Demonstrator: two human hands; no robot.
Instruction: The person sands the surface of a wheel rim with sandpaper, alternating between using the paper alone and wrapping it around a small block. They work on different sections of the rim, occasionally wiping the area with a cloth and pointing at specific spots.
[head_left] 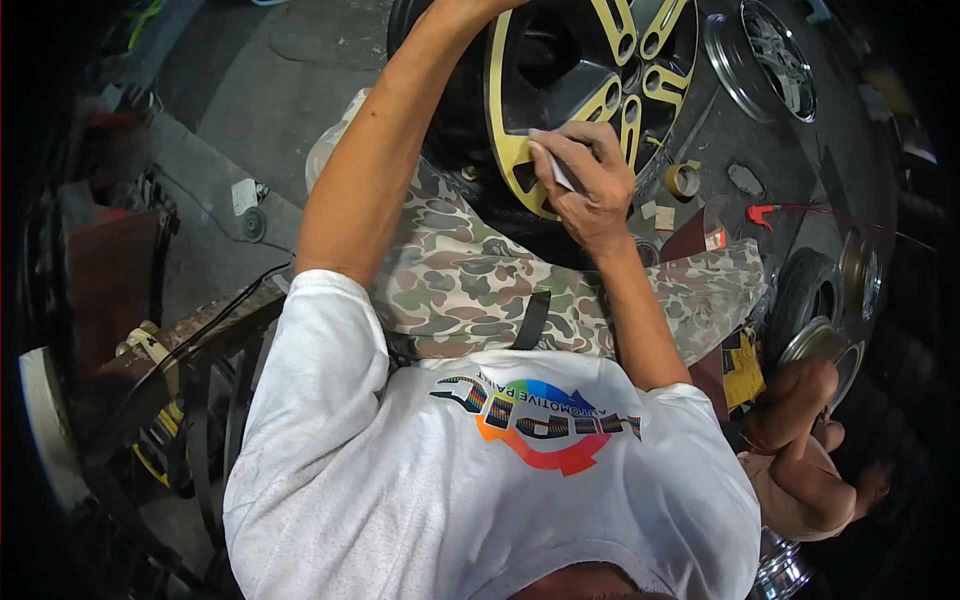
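A black wheel rim with yellow spoke faces [512, 150] stands upright in front of my lap, close to my camouflage trousers. My right hand [588, 185] is at its near part, fingers pinched round a small pale folded piece [562, 176], which looks like sandpaper or paper, with the fingertips at the yellow edge. My left arm reaches up along the rim's left side. Only the edge of my left hand [475, 5] shows at the top of the view, by the rim's upper edge; its fingers are cut off.
A roll of tape [683, 180] and a red-handled tool [762, 216] lie on the floor to the right. Silver rims [775, 60] stand at the upper right, a tyre [805, 290] at the right. Another person [800, 450] sits at the lower right.
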